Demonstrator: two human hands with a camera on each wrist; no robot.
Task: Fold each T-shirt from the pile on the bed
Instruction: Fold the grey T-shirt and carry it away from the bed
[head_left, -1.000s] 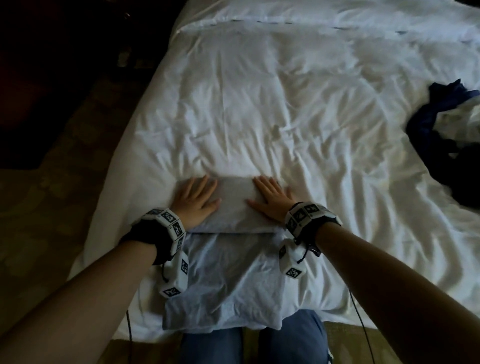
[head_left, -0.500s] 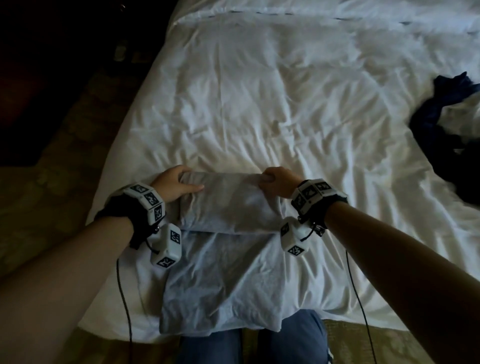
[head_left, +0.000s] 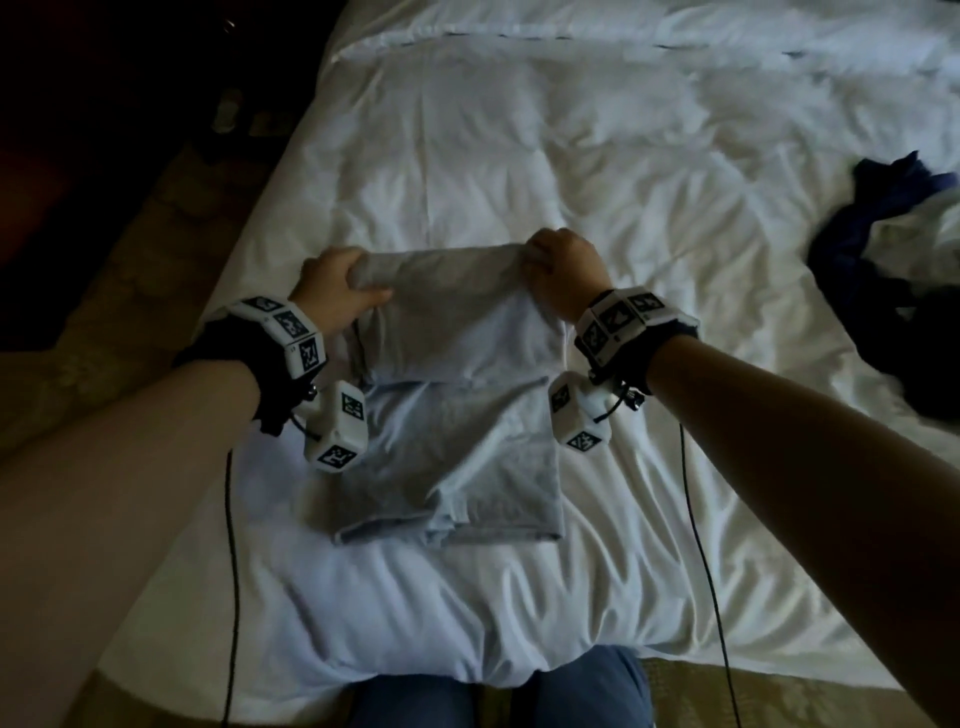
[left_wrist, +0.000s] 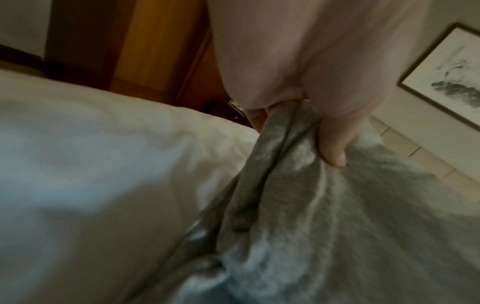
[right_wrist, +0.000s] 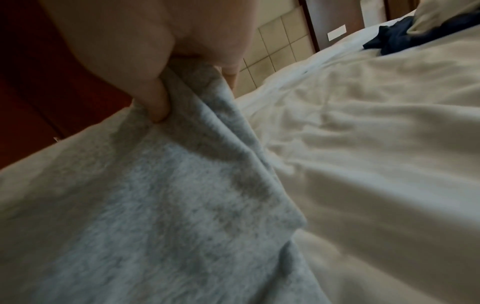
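Note:
A light grey T-shirt (head_left: 457, 415) lies partly folded on the white bed (head_left: 519, 171) in front of me, its far part doubled over toward me. My left hand (head_left: 337, 280) grips the folded far edge at its left corner, thumb on top of the grey cloth (left_wrist: 311, 205). At the right corner my right hand (head_left: 561, 270) pinches the same edge, and the grey cloth (right_wrist: 168, 195) hangs from thumb and fingers. The held edge is raised slightly off the bed. A dark blue garment (head_left: 883, 249) lies crumpled at the bed's right side.
The bed's left edge (head_left: 249, 260) drops to a patterned carpet (head_left: 130, 312). My knees in blue trousers (head_left: 493, 691) press against the foot of the bed. Wrist-camera cables (head_left: 696, 519) hang from both arms. Pillows (head_left: 623, 26) lie at the far end.
My hands went from lying flat on the fold to curling around its far corners. They have lifted that edge and the view has shifted up the bed.

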